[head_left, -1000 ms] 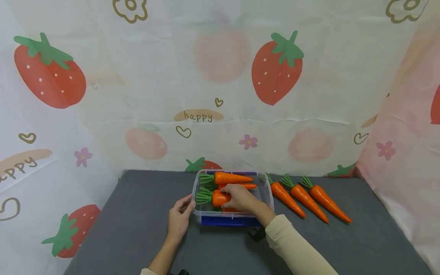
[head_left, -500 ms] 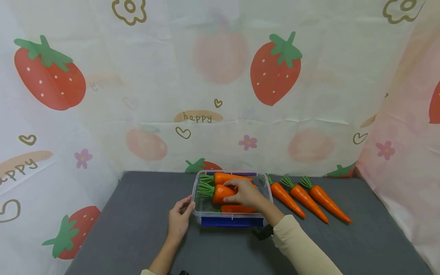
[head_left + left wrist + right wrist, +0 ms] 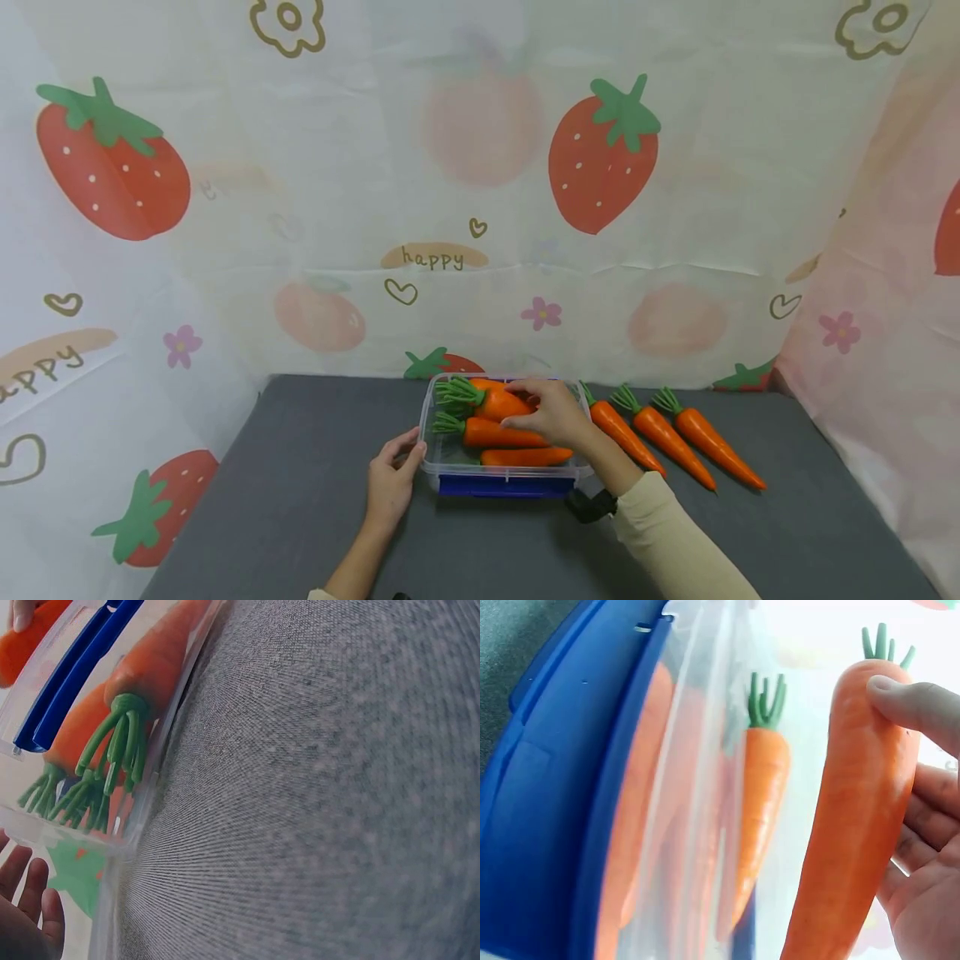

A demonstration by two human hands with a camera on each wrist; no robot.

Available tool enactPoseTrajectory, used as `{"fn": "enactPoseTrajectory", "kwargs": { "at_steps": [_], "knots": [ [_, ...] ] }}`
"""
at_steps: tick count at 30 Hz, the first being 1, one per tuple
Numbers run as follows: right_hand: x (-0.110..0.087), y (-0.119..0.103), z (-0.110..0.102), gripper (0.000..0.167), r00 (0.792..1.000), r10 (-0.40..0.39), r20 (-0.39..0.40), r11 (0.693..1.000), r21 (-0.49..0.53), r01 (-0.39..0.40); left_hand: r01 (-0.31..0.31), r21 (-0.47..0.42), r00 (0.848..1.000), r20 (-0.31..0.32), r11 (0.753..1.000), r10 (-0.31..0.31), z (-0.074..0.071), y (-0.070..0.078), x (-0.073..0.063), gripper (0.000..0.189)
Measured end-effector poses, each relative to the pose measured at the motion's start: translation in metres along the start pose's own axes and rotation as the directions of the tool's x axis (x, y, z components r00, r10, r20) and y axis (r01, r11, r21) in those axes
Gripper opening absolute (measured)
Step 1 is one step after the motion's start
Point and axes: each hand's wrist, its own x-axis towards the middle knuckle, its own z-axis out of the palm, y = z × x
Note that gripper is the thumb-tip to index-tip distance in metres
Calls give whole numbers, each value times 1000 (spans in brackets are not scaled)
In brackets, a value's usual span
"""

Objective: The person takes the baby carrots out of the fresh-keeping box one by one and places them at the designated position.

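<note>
Head view: the right hand [image 3: 558, 414] is pinching an orange carrot [image 3: 501, 405] between thumb and fingers over the clear box [image 3: 506, 486], where other carrots [image 3: 525, 457] are lying; the left hand [image 3: 392, 479], fingers loosely extended, is touching the box's left side.

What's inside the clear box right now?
In the head view, a front carrot, a middle carrot and a back carrot show; the right hand and held carrot hide much of the back one and anything beneath.
</note>
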Motion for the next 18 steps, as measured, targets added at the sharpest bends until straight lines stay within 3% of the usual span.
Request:
{"fn": "enactPoseTrajectory", "kwargs": {
  "at_steps": [6, 18],
  "knots": [
    [-6, -1, -11, 47, 999, 14, -34, 996, 84, -11, 20, -4, 1000, 7, 1000, -20, 0, -1, 1, 31],
    [-25, 2, -34, 47, 992, 22, -121, 997, 82, -12, 21, 5, 1000, -4, 1000, -21, 0, -2, 1, 30]
  ]
}}
